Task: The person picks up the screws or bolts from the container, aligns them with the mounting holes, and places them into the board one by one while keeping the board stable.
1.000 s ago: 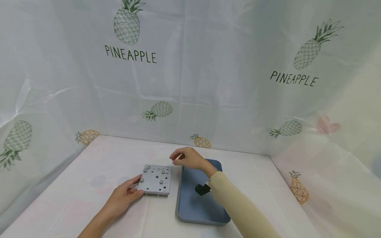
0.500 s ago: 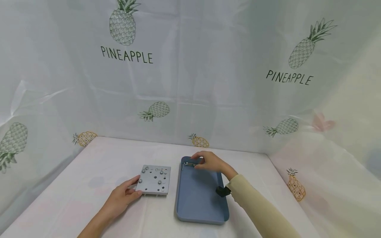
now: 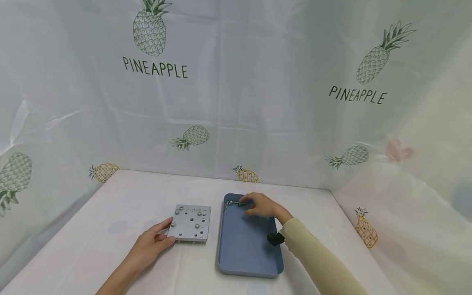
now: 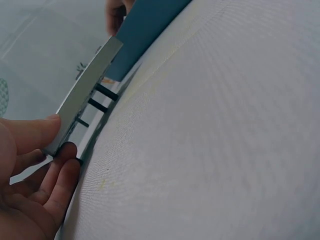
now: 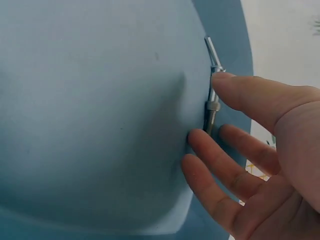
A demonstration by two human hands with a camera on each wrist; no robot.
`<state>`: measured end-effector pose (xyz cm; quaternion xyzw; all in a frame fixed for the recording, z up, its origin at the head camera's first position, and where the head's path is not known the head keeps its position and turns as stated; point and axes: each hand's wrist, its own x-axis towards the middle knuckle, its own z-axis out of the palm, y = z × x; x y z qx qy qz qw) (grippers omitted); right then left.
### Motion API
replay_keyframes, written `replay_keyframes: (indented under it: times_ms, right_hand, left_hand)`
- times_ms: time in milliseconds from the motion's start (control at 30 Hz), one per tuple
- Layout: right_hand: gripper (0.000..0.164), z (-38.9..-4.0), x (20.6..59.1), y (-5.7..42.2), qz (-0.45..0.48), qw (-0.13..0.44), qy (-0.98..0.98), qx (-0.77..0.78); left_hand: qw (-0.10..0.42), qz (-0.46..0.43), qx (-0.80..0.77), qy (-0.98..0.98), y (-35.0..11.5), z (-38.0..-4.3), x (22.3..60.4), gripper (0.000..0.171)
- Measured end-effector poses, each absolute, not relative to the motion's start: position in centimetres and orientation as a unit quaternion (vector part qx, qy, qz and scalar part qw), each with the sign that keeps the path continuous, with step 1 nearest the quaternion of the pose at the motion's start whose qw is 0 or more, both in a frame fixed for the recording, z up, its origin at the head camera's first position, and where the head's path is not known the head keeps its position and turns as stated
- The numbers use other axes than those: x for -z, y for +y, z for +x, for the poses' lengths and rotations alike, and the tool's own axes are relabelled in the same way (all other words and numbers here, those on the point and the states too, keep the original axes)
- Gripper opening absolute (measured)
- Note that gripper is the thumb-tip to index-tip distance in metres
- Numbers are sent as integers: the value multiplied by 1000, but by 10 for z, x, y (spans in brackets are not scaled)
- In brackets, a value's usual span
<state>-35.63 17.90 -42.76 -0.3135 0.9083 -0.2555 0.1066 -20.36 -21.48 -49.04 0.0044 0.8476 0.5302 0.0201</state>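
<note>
My left hand [image 3: 149,245] pinches the near left corner of a square silver metal plate [image 3: 185,232], thumb on top and fingers below. Several socket-head screws [image 3: 197,226] sit in the plate among other holes. In the left wrist view, dark screw shanks [image 4: 106,92] stick out beneath it. My right hand [image 3: 262,206] is over the far end of a blue tray [image 3: 247,258], where a few loose silver screws [image 3: 232,203] lie. The right wrist view has the thumb right at one screw [image 5: 214,106], the other fingers spread apart on its far side.
A white cloth covers the table [image 3: 162,188] and a pineapple-print curtain [image 3: 258,102] hangs round the back and sides. The tray's raised rim [image 3: 220,246] stands just right of the plate. A black band [image 3: 275,239] is at the right wrist.
The right hand has gone from beside the plate rightward to the tray's far end, down to the screws, its thumb and fingers parting. The left hand keeps its grip on the plate.
</note>
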Motion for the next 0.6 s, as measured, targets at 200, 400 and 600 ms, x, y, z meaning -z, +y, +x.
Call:
replay_keyframes:
  times_ms: [200, 400, 600]
  right_hand:
    - [48, -357, 430, 178, -303, 111, 915, 242]
    - [46, -359, 431, 175, -302, 99, 918, 236]
    - [44, -360, 435, 173, -286, 99, 925, 230]
  left_hand:
    - [20, 1, -528, 849, -214, -203, 490, 76]
    - [19, 5, -535, 845, -213, -202, 487, 75]
    - [21, 9, -539, 842, -213, -201, 485, 75]
